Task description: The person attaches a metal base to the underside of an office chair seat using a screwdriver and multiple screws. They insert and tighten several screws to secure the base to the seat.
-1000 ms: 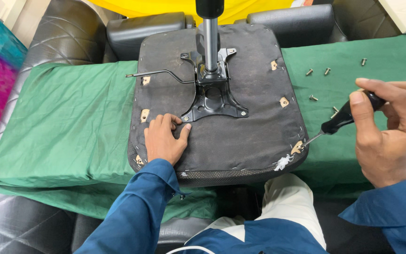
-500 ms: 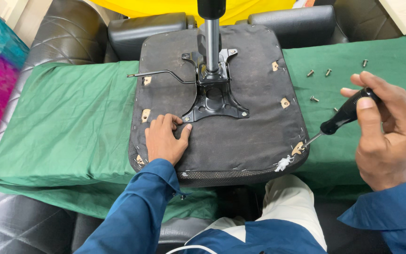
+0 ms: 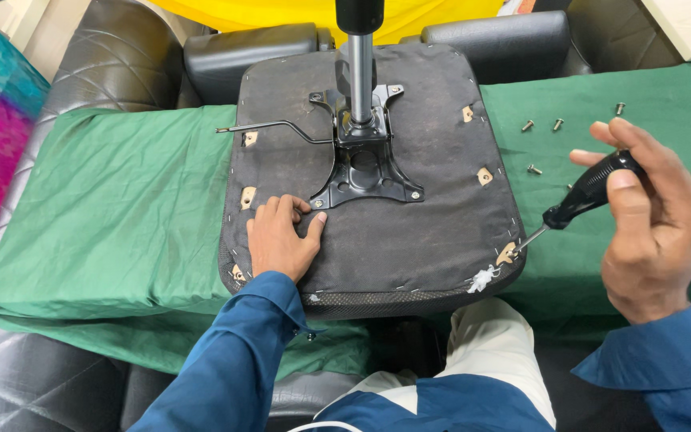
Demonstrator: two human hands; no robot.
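Upturned chair seat [image 3: 409,240] lying flat on green cloth [image 3: 121,216], broad, stiff and likely heavy, best gripped at its rim or metal plate [image 3: 365,172]; left hand [image 3: 281,240] spread open on it, right hand [image 3: 657,232] clamped round black-handled screwdriver [image 3: 585,196] at the corner

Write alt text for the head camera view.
A right hand holds a black-handled screwdriver to the corner of an upturned office chair seat lying on green cloth. The left hand lies flat on the seat, with loose screws nearby.
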